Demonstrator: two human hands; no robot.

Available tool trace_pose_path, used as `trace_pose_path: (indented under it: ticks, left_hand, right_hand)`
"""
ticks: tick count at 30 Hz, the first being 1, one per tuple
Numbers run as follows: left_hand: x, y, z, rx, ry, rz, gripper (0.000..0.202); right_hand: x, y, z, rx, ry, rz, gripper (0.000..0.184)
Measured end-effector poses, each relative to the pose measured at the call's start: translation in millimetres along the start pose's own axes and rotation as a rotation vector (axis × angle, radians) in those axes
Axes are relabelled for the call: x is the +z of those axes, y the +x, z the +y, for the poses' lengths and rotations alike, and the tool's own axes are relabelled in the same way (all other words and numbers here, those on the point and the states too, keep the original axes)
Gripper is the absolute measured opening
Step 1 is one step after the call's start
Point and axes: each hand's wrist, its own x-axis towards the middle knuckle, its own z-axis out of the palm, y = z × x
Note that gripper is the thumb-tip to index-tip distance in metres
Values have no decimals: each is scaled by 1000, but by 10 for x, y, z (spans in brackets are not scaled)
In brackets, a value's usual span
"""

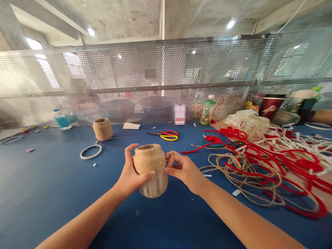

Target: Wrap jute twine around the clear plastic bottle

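My left hand (131,174) is wrapped round a small jar (151,171) held above the blue table (52,186). Jute twine covers the jar's upper half; its lower half is bare and pale. My right hand (181,168) is at the jar's right side, fingers pinched together against the twine wrap. A loose tangle of jute twine (243,173) lies on the table to the right of my right forearm.
A twine spool (102,129) and a white tape ring (90,151) sit at the back left. Red-and-yellow scissors (167,135) lie behind the jar. Red pipe cleaners (285,162), white strips, bottles and cups crowd the right side. A perforated metal screen (166,79) closes the back.
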Motion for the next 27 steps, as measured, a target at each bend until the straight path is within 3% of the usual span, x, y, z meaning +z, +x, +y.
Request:
trace_pose_path:
  ticks: [5,10,18,27]
  left_hand:
    - [-5,-2,-34,-5,-64,-59,80]
    - [5,7,-60,-30,-124,-123,78]
    - [-27,93,-123,-79,-127,-169,72]
    - [-35,157,-174,-109,-89,-145,68]
  right_hand:
    - [8,-4,-25,77,301,-77,29]
    - [21,-7,-28,66,412,-130,32]
    - [34,-5,7,34,311,-19,35]
    - [48,-5,12,47,198,77,32]
